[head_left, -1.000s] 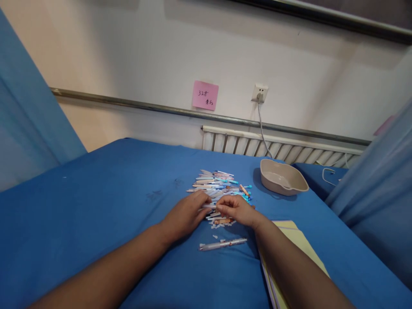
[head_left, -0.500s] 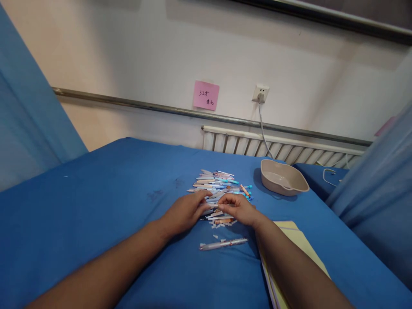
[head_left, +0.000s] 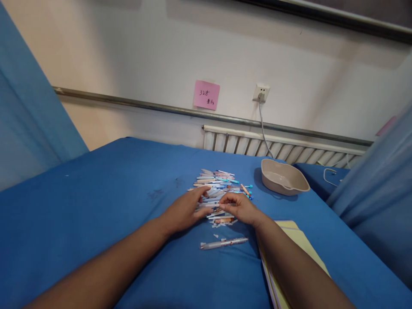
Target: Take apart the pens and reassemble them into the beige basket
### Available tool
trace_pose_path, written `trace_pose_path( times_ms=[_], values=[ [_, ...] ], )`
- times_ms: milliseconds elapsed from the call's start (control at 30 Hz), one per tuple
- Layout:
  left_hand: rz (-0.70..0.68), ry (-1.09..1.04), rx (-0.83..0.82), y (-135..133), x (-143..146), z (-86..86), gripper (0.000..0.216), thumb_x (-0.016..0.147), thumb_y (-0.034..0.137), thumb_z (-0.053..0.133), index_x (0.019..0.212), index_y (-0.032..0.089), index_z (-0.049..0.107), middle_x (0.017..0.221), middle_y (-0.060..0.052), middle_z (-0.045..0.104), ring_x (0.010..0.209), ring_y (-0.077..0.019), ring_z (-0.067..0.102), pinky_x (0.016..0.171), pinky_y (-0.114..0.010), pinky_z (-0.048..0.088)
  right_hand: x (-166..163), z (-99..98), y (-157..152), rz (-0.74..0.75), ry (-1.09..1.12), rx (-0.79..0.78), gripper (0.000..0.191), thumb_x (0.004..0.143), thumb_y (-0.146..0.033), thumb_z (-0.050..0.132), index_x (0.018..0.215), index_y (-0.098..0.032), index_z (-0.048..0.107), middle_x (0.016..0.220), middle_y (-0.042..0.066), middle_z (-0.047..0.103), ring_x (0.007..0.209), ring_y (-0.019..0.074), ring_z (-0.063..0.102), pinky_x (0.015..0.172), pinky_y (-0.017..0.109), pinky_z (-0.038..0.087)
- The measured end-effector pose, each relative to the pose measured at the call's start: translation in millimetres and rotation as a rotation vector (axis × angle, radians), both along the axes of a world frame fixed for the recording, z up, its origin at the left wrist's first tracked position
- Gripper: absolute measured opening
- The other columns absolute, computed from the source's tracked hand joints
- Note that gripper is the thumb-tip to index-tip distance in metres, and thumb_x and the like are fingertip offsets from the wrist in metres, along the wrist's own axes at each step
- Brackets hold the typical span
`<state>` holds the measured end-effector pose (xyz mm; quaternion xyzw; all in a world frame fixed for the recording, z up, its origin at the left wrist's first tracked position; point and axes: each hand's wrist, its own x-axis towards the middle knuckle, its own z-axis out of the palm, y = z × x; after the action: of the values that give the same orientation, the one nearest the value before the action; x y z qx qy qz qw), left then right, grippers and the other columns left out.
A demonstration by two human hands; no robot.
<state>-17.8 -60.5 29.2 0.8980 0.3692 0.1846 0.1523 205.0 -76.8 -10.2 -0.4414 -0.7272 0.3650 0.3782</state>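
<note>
A pile of pens and pen parts [head_left: 214, 180] lies on the blue-covered table. Over its left side is my left hand [head_left: 188, 208], thumb and fingers spread apart with nothing gripped between them. My right hand [head_left: 240, 208] is at the pile's right side, thumb and forefinger pinched on the end of a thin white pen tube [head_left: 209, 205] that points left toward my left hand. Small white pen tips [head_left: 220, 225] lie scattered along the near edge of the pile. Closer to me rests a clear pen [head_left: 223, 243] with reddish marks.
A beige plastic basin [head_left: 283, 178] stands at the back right. Yellow folders or papers [head_left: 304, 244] lie under my right forearm. Behind the table are a radiator [head_left: 244, 146], a metal rail and a plugged-in socket [head_left: 261, 93]. Blue curtains hang on both sides.
My left hand's fingers have spread apart, letting go of the left part of the thin tube. My right hand keeps its pinch in nearly the same place.
</note>
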Motion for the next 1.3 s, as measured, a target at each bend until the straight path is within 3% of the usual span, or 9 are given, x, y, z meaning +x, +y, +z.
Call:
trace_pose_path(
  times_ms=[67, 233, 400, 533, 600, 767, 867, 1100, 1300],
  values=[
    [-0.047, -0.033, 0.025, -0.2, 0.6, 0.3, 0.045, 0.085, 0.041, 0.049, 0.125, 0.02, 0.043, 0.109, -0.009, 0.061, 0.093, -0.0198, 0.058, 0.079, -0.029, 0.043, 0.4, -0.3, 0.0, 0.0, 0.002, 0.004, 0.019, 0.078, -0.036, 0.061, 0.079, -0.017, 0.063, 0.076, 0.002, 0.062, 0.073, 0.0148, 0.055, 0.071, 0.026, 0.042],
    [0.069, 0.047, -0.033, -0.5, 1.0, 2.0, 0.037, 0.092, 0.04, 0.033, 0.117, 0.02, 0.05, 0.085, -0.005, 0.066, 0.078, -0.02, 0.061, 0.072, -0.03, 0.044, -0.2, -0.8, 0.0, 0.003, -0.001, -0.004, 0.02, 0.078, -0.036, 0.06, 0.079, -0.017, 0.063, 0.077, 0.002, 0.063, 0.074, 0.0153, 0.055, 0.071, 0.027, 0.042],
    [-0.076, -0.052, 0.038, -1.9, 0.3, 1.3, 0.043, 0.085, 0.037, 0.05, 0.124, 0.02, 0.045, 0.114, -0.009, 0.059, 0.099, -0.0206, 0.056, 0.086, -0.032, 0.041, 0.5, -0.9, 0.4, 0.001, -0.009, -0.012, 0.021, 0.077, -0.038, 0.061, 0.078, -0.017, 0.063, 0.076, 0.002, 0.063, 0.073, 0.0151, 0.055, 0.07, 0.026, 0.042],
    [0.041, 0.068, -0.026, 0.4, -0.5, -0.1, 0.036, 0.093, 0.037, 0.03, 0.118, 0.021, 0.051, 0.094, -0.008, 0.067, 0.083, -0.0208, 0.062, 0.075, -0.031, 0.044, 3.0, -2.1, 2.5, -0.011, 0.007, 0.001, 0.021, 0.077, -0.037, 0.061, 0.079, -0.017, 0.062, 0.075, 0.002, 0.062, 0.072, 0.0146, 0.054, 0.069, 0.026, 0.042],
    [0.066, 0.074, -0.039, 1.3, -0.5, 0.3, 0.039, 0.092, 0.041, 0.032, 0.12, 0.02, 0.049, 0.092, -0.008, 0.067, 0.081, -0.0212, 0.062, 0.072, -0.031, 0.044, 3.7, -3.1, 3.3, -0.015, -0.005, 0.006, 0.02, 0.077, -0.037, 0.061, 0.079, -0.017, 0.063, 0.076, 0.002, 0.062, 0.072, 0.0147, 0.055, 0.069, 0.026, 0.042],
    [-0.06, 0.033, -0.021, 2.7, -1.0, 3.4, 0.03, 0.087, 0.04, 0.043, 0.105, 0.02, 0.057, 0.095, -0.006, 0.064, 0.083, -0.0186, 0.058, 0.073, -0.026, 0.042, 8.8, -5.2, 4.4, -0.01, -0.045, 0.006, 0.02, 0.078, -0.037, 0.06, 0.079, -0.017, 0.063, 0.077, 0.001, 0.063, 0.073, 0.0149, 0.055, 0.069, 0.026, 0.042],
    [-0.027, 0.086, -0.001, 5.2, -3.8, 7.3, 0.029, 0.09, 0.036, 0.037, 0.09, 0.018, 0.06, 0.089, -0.006, 0.063, 0.079, -0.0178, 0.057, 0.069, -0.026, 0.041, 19.3, -7.2, 7.3, -0.06, -0.073, 0.001, 0.02, 0.077, -0.037, 0.06, 0.078, -0.017, 0.062, 0.073, 0.0, 0.061, 0.07, 0.0138, 0.054, 0.066, 0.025, 0.042],
    [-0.036, 0.058, 0.03, -0.6, -1.4, 12.1, 0.026, 0.089, 0.034, 0.039, 0.091, 0.018, 0.059, 0.089, -0.005, 0.061, 0.078, -0.0176, 0.055, 0.068, -0.026, 0.04, 26.6, -7.8, 13.9, -0.223, 0.064, -0.013, 0.024, 0.082, -0.042, 0.052, 0.079, -0.018, 0.051, 0.065, -0.002, 0.055, 0.058, 0.0108, 0.049, 0.056, 0.023, 0.039],
    [-0.071, 0.024, 0.014, -6.4, 7.1, -0.4, 0.026, 0.089, 0.036, 0.039, 0.092, 0.019, 0.058, 0.086, -0.005, 0.062, 0.077, -0.0175, 0.055, 0.068, -0.026, 0.041, 2.0, -4.6, 7.8, -0.035, 0.146, -0.155, 0.027, 0.079, -0.045, 0.055, 0.078, -0.02, 0.049, 0.064, -0.003, 0.053, 0.054, 0.009, 0.045, 0.049, 0.02, 0.034]
  ],
)
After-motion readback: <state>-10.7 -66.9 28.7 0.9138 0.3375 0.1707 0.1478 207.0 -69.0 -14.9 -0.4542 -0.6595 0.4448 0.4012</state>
